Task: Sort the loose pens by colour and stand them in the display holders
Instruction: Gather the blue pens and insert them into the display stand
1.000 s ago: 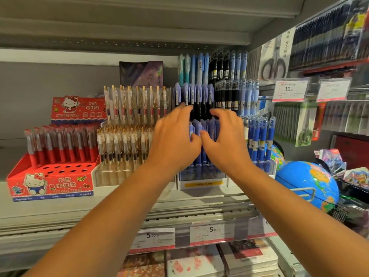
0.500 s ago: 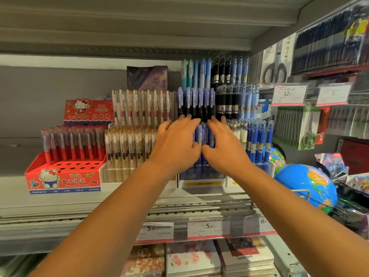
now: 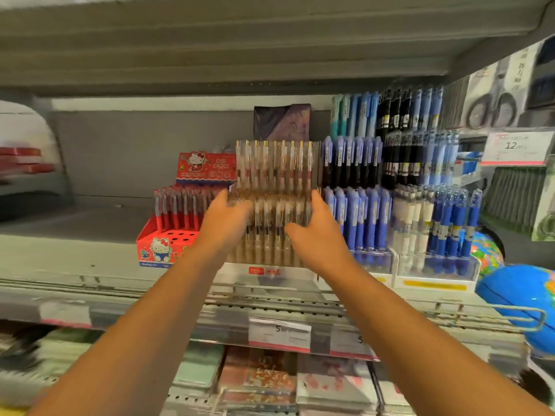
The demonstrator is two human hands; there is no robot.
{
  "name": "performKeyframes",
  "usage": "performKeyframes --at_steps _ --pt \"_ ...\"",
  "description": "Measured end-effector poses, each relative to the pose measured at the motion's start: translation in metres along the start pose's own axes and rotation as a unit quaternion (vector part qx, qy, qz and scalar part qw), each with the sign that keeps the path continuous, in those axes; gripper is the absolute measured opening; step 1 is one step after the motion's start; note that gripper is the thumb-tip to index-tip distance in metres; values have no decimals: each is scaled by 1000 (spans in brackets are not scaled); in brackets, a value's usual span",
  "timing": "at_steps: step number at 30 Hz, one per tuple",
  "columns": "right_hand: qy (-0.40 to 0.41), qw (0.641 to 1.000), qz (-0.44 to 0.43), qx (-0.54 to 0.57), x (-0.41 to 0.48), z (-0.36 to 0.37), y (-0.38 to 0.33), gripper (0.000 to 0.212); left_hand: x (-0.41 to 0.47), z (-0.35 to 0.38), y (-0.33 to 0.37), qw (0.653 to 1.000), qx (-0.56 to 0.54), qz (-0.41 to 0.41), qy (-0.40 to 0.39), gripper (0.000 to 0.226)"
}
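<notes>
A tiered clear holder (image 3: 264,270) of transparent pens with gold clips (image 3: 274,172) stands in the middle of the shelf. My left hand (image 3: 225,225) rests against the left side of its lower pen row. My right hand (image 3: 315,235) rests against the right side. Both hands have fingers extended and hold no pen. To the right stand holders of blue and black pens (image 3: 357,217) and of blue and white pens (image 3: 435,223). On the left, a red cartoon-cat holder (image 3: 156,250) has red pens at its back and open holes in front. The view is blurred.
The grey shelf (image 3: 75,259) extends to the left of the red holder. A blue globe (image 3: 522,292) sits in a wire ring at the right. Price tags (image 3: 279,333) line the shelf edge, notebooks (image 3: 261,376) lie below, and packaged scissors (image 3: 492,106) hang top right.
Both hands moved left from the blue pens to the transparent gold-clip pens and spread apart to either side of that holder. The camera view shifted left too.
</notes>
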State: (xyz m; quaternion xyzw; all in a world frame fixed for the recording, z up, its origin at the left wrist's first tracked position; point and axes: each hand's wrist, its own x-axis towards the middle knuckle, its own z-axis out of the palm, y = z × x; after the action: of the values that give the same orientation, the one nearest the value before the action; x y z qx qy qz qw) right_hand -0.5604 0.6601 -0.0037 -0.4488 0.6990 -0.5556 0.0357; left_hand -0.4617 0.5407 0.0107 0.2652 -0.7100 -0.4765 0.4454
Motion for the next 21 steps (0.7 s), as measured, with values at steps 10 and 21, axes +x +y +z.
performKeyframes --at_steps 10,21 --pt "111 987 -95 -70 -10 26 -21 76 15 -52 -10 996 -32 84 -23 26" --pt "-19 995 99 -23 16 161 -58 37 73 -158 -79 990 102 -99 -20 42"
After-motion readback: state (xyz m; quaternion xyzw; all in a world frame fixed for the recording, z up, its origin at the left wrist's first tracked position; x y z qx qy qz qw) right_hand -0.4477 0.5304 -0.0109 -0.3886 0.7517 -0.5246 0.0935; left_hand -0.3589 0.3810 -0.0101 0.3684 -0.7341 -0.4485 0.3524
